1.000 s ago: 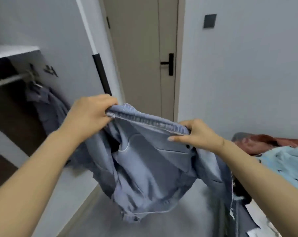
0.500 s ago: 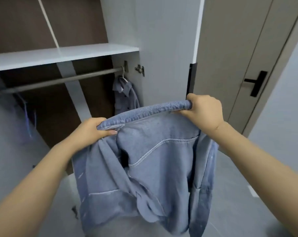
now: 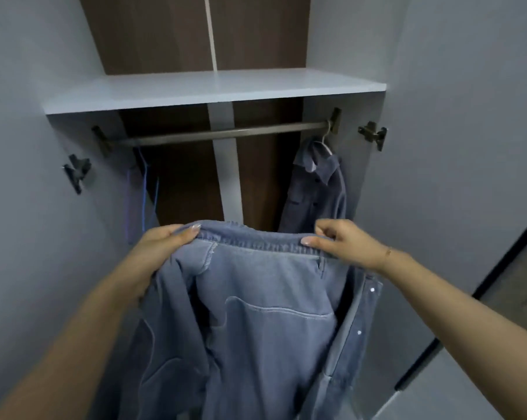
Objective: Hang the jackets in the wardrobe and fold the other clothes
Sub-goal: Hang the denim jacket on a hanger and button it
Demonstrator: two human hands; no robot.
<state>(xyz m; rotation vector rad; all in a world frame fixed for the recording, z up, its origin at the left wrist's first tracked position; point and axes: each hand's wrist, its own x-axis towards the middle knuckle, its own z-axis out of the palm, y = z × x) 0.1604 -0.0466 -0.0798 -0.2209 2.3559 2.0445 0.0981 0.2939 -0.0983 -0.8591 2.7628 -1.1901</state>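
An open wardrobe (image 3: 498, 147) fills the frame, its pale grey side panels running up the left and right edges and a dark brown wood-grain back panel showing in the upper middle, split by a light vertical strip. A white shelf (image 3: 213, 89) spans the upper third of the frame, and just below it a metal hanging rail (image 3: 220, 133) runs across, fixed at both ends by brackets. Metal door hinges are mounted on the panels at mid-left and upper right. At the right end of the rail a blue-grey jacket (image 3: 316, 192) hangs on a hanger, close to the right panel. At the left end hang thin blue and purple hangers (image 3: 142, 189), bare of clothes. In the lower centre of the frame a denim jacket (image 3: 265, 328) is held up in front of the wardrobe opening, below the rail and not on a hanger, its body drooping to the bottom edge. The left hand (image 3: 162, 247) grips the jacket's top edge at its left end, fingers curled over the band. The right hand (image 3: 344, 241) pinches the same edge at its right end between thumb and fingers. A dark-edged door and grey floor show at lower right.
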